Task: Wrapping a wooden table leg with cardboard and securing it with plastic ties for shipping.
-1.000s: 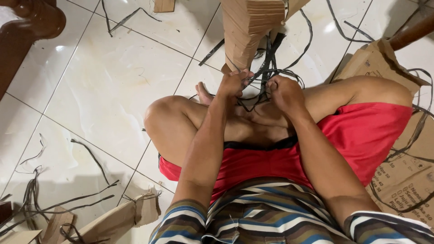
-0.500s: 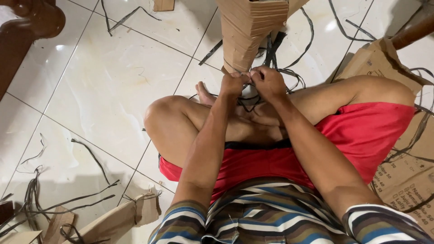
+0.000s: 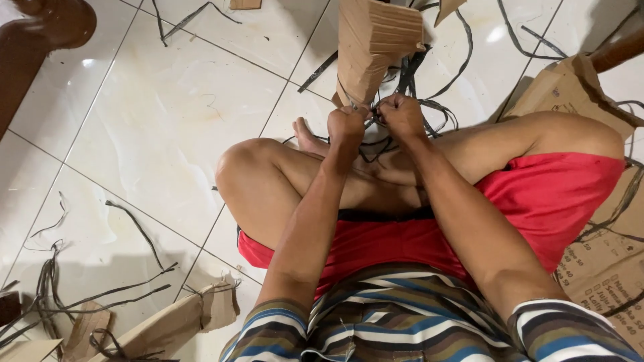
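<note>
Head view: right hand moved closer to left hand, both gripping black strap.

I sit cross-legged on the glossy cream floor tiles of what looks like a room at home, used as a makeshift work spot. A dark carved wooden furniture leg stands nearby, and cardboard scraps and black strap offcuts litter the floor around me.
</note>
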